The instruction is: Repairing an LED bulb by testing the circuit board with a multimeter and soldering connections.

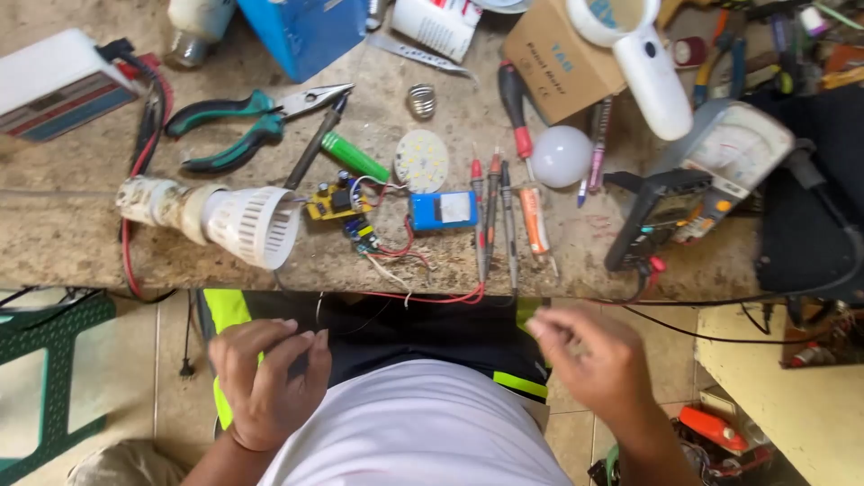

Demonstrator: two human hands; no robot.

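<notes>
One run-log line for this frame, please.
left hand: pinching thin wire | right hand: raised, blurred, grasp unclear | bench: lamp housing, driver board, pliers

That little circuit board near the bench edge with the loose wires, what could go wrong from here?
The circuit board sits close to the bench edge, with thin wires trailing over it toward the left hand; a tug could drag the board off. The white bulb housing lies on its side at the edge and might roll off. The probes beside the board could get snagged.

The circuit board (337, 200) is set right of the lamp housing (245, 224). The pliers (247, 126) are laid behind both (toward the bench's (81, 243) far side).
</notes>
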